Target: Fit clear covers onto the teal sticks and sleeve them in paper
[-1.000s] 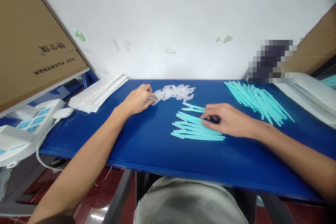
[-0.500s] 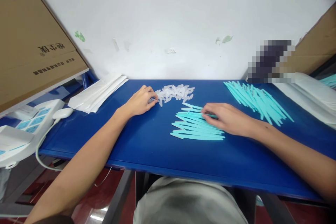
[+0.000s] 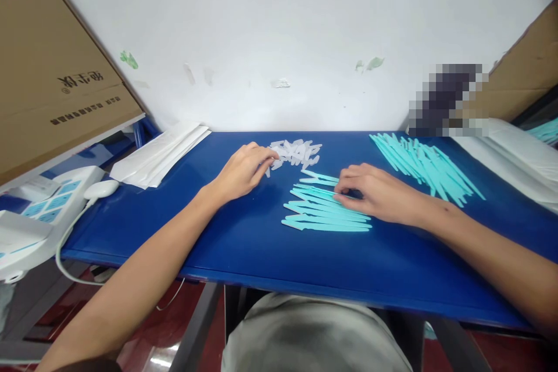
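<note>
My left hand rests on the blue table with its fingers curled at the edge of a pile of small clear plastic caps, pinching one or more of them. My right hand lies on the right end of a row of turquoise plastic sticks laid side by side, its fingertips closed on one stick near the top of the row.
A larger heap of turquoise sticks lies at the back right. White flat bags sit at the back left, a cardboard box leans at left, and a white device with a cable stands beside the table.
My left hand has slid right along the cap pile toward the sticks. My right hand has shifted slightly and closed its fingertips on a stick.
</note>
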A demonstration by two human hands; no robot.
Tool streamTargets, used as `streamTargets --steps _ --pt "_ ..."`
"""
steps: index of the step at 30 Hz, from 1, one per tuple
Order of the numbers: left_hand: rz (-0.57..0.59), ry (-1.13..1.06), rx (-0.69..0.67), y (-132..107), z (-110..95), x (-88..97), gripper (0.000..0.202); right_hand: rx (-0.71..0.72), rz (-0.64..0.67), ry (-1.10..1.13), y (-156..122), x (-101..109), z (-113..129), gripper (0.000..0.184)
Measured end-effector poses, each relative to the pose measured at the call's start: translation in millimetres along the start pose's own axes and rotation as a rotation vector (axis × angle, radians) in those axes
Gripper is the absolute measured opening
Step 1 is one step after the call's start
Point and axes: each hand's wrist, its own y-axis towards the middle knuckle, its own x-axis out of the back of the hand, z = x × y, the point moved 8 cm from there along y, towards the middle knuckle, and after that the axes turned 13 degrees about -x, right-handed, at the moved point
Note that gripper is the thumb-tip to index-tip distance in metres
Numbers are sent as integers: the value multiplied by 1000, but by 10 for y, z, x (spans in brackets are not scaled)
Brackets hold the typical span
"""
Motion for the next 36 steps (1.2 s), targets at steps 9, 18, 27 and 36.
streamTargets --steps 9,18,27,36 --pt "-192 -166 105 -2 -3 -91 17 -82 -159 72 -4 115 -104 26" --pt "-275 -183 160 -8 12 -36 27 -177 -185 323 -7 142 -204 30" --pt "-282 -245 89 34 -80 -51 27 -254 -341 538 -29 204 -316 28" --pt "-322 -386 135 45 -102 -85 29 -255 -444 579 -85 304 -293 25"
